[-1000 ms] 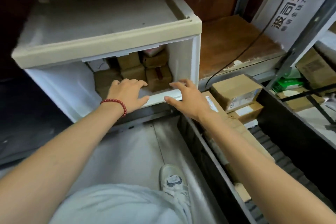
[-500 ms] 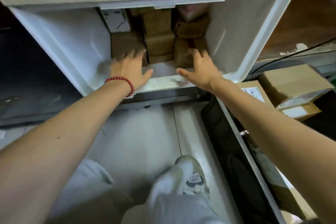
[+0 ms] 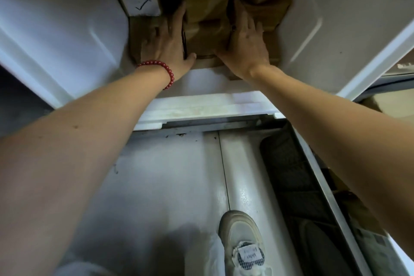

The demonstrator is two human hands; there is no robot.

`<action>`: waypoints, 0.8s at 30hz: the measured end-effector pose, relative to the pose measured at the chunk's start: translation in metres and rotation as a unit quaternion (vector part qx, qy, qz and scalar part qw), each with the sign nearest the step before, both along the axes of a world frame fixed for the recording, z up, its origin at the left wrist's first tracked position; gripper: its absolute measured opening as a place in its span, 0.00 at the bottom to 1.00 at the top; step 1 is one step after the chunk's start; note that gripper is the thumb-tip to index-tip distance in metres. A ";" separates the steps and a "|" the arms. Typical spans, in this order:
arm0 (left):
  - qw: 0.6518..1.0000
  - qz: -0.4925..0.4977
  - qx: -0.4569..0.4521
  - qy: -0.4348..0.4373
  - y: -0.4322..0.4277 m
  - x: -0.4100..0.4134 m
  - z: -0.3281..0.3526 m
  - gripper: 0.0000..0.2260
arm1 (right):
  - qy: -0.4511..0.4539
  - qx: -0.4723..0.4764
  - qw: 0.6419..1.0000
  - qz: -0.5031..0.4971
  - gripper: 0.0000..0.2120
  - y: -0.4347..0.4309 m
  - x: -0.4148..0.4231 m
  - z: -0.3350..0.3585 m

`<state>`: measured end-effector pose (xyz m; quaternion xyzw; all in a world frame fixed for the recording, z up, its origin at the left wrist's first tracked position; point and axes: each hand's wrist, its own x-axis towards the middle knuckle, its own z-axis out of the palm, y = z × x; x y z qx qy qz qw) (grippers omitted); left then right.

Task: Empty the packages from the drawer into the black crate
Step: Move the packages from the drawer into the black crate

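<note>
I see drawer (image 3: 67, 29) much closer than before, both arms deeper inside. Low right, black crate (image 3: 289, 175) near drawer front. Back packed tight with packages (image 3: 266, 11), little room either side. My left hand (image 3: 165, 45) and right hand (image 3: 246, 47), fingers straight, press middle brown box (image 3: 208, 36) between them.

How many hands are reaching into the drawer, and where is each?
2. The left hand, wearing a red bracelet, rests on the boxes at left; the right hand rests on those at right. No others show.
</note>
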<state>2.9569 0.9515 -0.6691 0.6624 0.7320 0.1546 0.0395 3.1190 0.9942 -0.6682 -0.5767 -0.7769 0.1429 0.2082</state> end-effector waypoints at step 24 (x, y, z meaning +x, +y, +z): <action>0.958 0.072 0.036 -0.274 -0.038 0.008 0.047 0.47 | 0.244 -0.196 0.941 0.129 0.38 -0.072 0.008 0.012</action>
